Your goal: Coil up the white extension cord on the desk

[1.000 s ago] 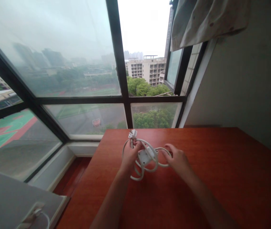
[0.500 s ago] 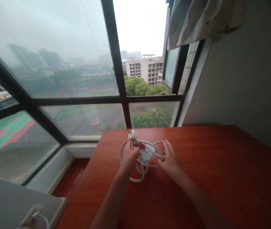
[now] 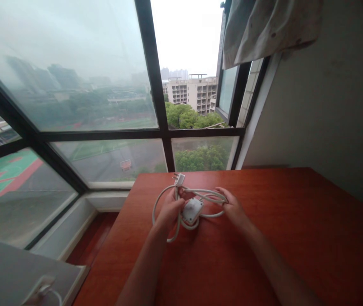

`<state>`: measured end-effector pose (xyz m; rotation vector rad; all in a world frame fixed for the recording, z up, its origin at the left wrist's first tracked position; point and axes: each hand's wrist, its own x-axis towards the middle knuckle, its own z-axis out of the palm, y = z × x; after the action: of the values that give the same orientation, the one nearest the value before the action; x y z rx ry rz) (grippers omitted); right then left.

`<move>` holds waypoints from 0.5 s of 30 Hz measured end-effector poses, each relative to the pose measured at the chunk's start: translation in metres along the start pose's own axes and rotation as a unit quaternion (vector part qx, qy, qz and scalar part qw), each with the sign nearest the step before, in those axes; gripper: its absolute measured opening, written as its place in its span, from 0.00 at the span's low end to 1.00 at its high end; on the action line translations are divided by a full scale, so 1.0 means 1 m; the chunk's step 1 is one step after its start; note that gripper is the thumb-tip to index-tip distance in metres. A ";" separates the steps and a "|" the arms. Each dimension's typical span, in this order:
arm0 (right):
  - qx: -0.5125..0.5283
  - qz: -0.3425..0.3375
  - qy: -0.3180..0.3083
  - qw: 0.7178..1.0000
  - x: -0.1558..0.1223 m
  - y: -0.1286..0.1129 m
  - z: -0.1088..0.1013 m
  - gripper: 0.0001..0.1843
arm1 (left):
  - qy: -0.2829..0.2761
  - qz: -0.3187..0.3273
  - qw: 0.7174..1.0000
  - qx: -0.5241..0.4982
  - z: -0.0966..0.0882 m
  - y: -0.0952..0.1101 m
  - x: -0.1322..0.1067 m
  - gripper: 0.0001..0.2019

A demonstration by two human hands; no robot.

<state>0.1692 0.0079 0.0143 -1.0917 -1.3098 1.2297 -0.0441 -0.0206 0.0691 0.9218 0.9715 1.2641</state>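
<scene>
A white power cord [image 3: 207,193] hangs in several loose loops between my hands, over the wooden desk [image 3: 232,263]. Its plug [image 3: 179,179] points up and away, prongs showing, just above my left hand [image 3: 170,209]. That hand is closed around the cord below the plug. Between the hands is the cord's white block [image 3: 193,210], which looks like a socket end; its far face is hidden. My right hand [image 3: 233,208] is closed on the right end of the loops, thumb and fingers pinching the strands.
Beyond the desk's far edge stand dark-framed windows [image 3: 104,136], one pane swung outward. A pale curtain [image 3: 264,34] hangs at the upper right beside a grey wall [image 3: 321,106]. At the lower left, a white plug with a cable sits in a wall outlet [image 3: 43,289].
My right hand has closed on the loops and drawn them slightly right, stretching them out. The plug has turned so its prongs point up-left. The white block has shifted a little left.
</scene>
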 end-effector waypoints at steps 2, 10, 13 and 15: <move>0.020 0.054 -0.010 0.998 0.002 0.000 -0.003 0.24 | -0.005 -0.012 1.000 -0.025 -0.003 0.002 0.000 0.18; -0.136 0.036 -0.004 0.990 0.006 0.003 -0.019 0.13 | -0.008 -0.034 0.999 -0.034 -0.014 0.002 0.003 0.18; -0.077 0.055 0.002 0.996 0.006 0.006 -0.019 0.14 | -0.005 -0.037 0.999 -0.027 -0.014 0.002 0.003 0.18; -0.054 0.069 -0.001 0.996 0.005 0.007 -0.018 0.18 | -0.008 -0.033 0.999 -0.020 -0.013 0.002 0.003 0.17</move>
<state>0.1865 0.0157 0.0073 -1.2771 -1.3334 1.2732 -0.0572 -0.0174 0.0661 0.8614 0.9533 1.2147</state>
